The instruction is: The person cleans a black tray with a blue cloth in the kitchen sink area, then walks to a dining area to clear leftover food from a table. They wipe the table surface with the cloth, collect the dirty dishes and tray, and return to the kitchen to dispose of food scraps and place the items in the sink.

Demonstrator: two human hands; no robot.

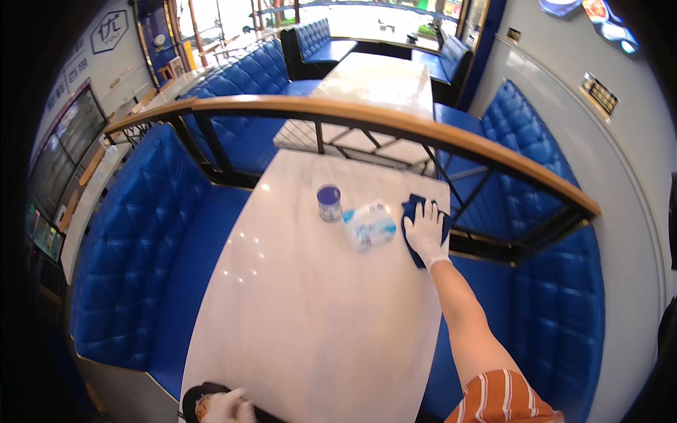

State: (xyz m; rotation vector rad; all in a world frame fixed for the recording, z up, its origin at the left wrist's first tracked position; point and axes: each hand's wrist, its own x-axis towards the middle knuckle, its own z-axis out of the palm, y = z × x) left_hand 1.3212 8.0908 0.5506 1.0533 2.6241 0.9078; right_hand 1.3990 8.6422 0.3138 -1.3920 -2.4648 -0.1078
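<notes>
My right hand (426, 230), in a white glove, lies flat with fingers spread on a dark blue cloth (410, 210) at the right edge of the pale marble-look table (312, 296). Left of the cloth lies a white and light blue plastic pack (368, 226), which bears writing. Beside the pack stands a small round container with a purple top (329, 203). My left hand (230, 408), gloved too and blurred, is at the near left corner, over a black bowl or tray (191, 397) with something light brown in it; its grip cannot be made out.
A wooden rail (317, 107) on a black metal frame crosses behind the table. Blue tufted benches flank it at left (132, 248) and right (560, 312). Past the rail stands another pale table (378, 82) with blue seats. A wall runs along the right.
</notes>
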